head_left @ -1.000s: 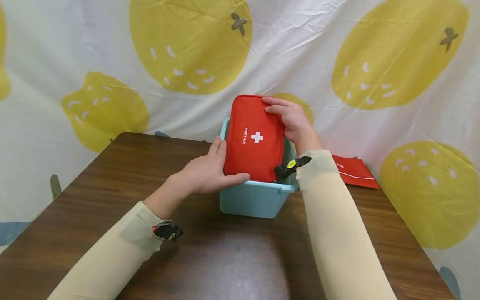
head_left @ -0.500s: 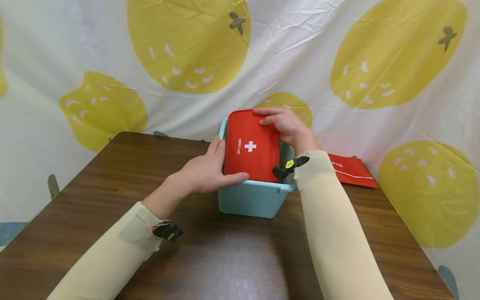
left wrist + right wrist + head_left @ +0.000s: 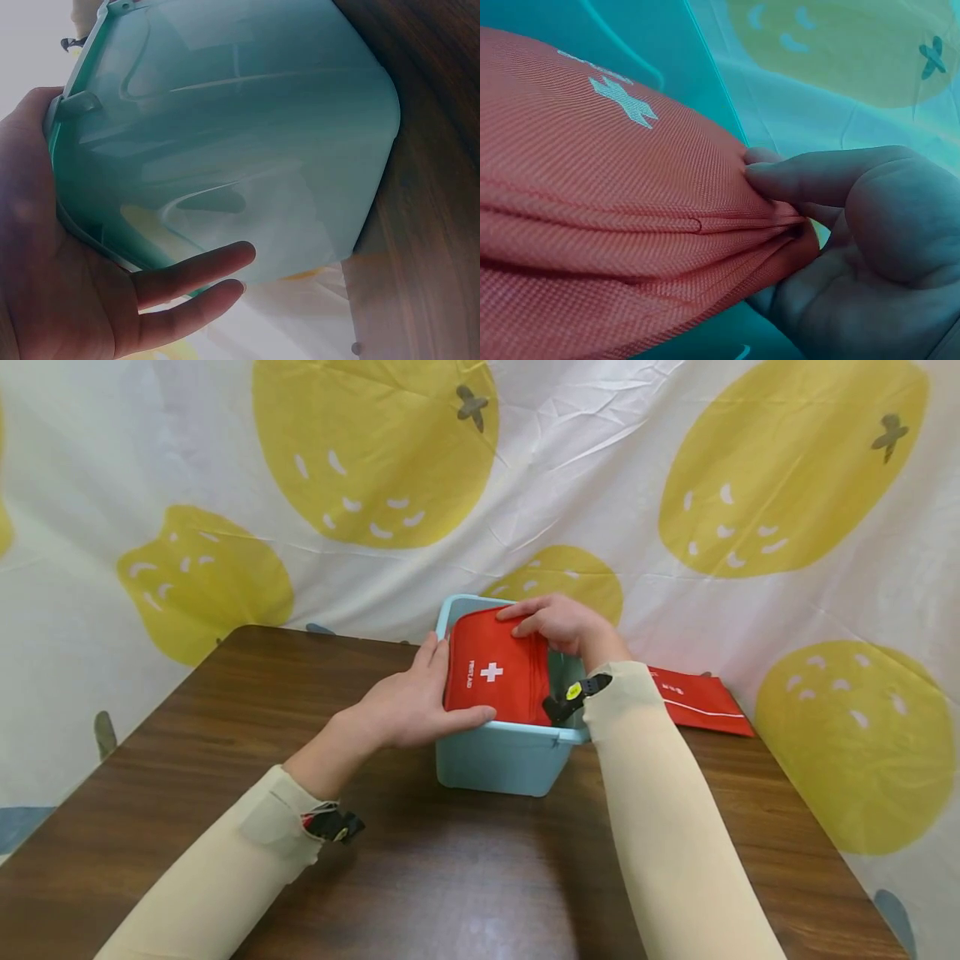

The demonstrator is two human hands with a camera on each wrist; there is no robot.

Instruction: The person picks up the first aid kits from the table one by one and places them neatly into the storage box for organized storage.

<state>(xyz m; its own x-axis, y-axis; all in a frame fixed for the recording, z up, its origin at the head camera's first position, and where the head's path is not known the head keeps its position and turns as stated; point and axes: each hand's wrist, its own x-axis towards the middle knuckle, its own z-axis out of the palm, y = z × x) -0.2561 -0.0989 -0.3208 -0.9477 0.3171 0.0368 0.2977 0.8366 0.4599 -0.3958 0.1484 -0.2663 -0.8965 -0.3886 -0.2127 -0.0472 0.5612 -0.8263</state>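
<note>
A red first aid bag (image 3: 489, 672) with a white cross leans inside a light blue plastic bin (image 3: 501, 762), its upper end near the far rim. My right hand (image 3: 564, 625) pinches the bag's upper right corner. In the right wrist view, fingers and thumb press the bag's (image 3: 667, 165) fabric into folds beside the zipper seam. At the bin's near left corner, my left hand (image 3: 401, 706) holds the rim, with the thumb over it. Two straight fingers of my left hand (image 3: 82, 292) lie along the outer wall of the bin (image 3: 247, 150) in the left wrist view.
A flat red pouch (image 3: 701, 702) with a white line lies on the brown wooden table (image 3: 300, 693), right of the bin and partly behind the right sleeve. A white curtain (image 3: 577, 468) with yellow lemons hangs just behind the table.
My right hand has moved down and slightly left, lowering the first aid bag deeper into the bin. The left hand has stayed at the bin's rim.
</note>
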